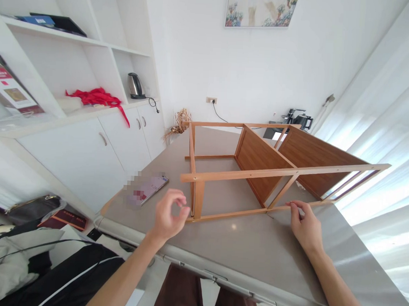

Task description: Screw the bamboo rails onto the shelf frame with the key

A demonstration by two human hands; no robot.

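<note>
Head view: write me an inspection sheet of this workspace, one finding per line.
Surface: grey table, a bright reflection on it.
Work: wooden frame lies across the table, with two panels.
Clutter: phone left of the frame; fabric heaped at lower left.
Hands: left hand curled beside the frame's near-left end, nothing seen in it; right hand pinched at the lower rail, any held item too small to tell.
Cables: cord from wall socket; kettle cord hangs loose.
Surroundings: shelves, kettle, red cloth, picture, curtain.

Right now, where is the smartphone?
In the head view, the smartphone lies on the left part of the gray table, left of the wooden shelving frame and near the left hand.
</note>
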